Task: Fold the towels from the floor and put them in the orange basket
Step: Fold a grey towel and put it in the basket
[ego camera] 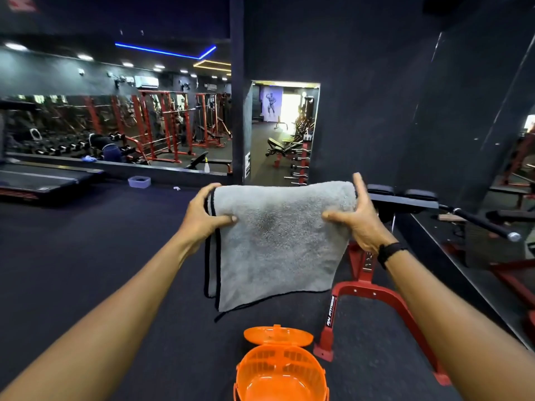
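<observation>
A grey towel [278, 244] with black edging hangs folded in front of me, held up in the air. My left hand [202, 215] grips its upper left edge, thumb on the front. My right hand [357, 219] holds the upper right edge, thumb pressed on the front and fingers straight up behind the fold. Below the towel, on the dark floor, stands the orange basket [282, 371] with its lid [278, 335] flipped open; its inside looks empty.
A red-framed gym bench [373, 293] stands right of the basket, with a black bar [480, 222] sticking out further right. A treadmill [43, 178] lies at far left, a small grey tub [139, 181] on the floor by the mirror wall.
</observation>
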